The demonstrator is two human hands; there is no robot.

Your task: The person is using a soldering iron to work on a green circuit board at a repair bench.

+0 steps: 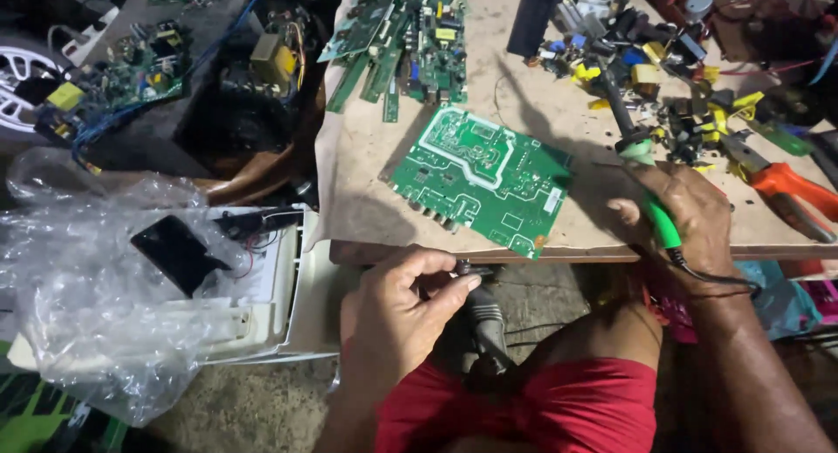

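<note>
Fingers (441, 283) of your left hand (397, 318) are pinching a dark plug (467, 268) below the worktop's (367, 156) front edge; your right hand (685, 217) is gripping a soldering iron (642, 165).

Right hand (690, 217) grips soldering iron (637, 152) — beside green board (480, 178).

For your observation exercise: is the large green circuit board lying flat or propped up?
Flat: the green circuit board lies solder side up on the wooden table.

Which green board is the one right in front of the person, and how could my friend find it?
Start at the brown worktable, then look at its near edge, between the two hands. The circuit board lies flat there alone, tilted, just left of the right hand holding a green-handled soldering iron. Unlike the piled boards further back, it shows thick pale outlines.
</note>
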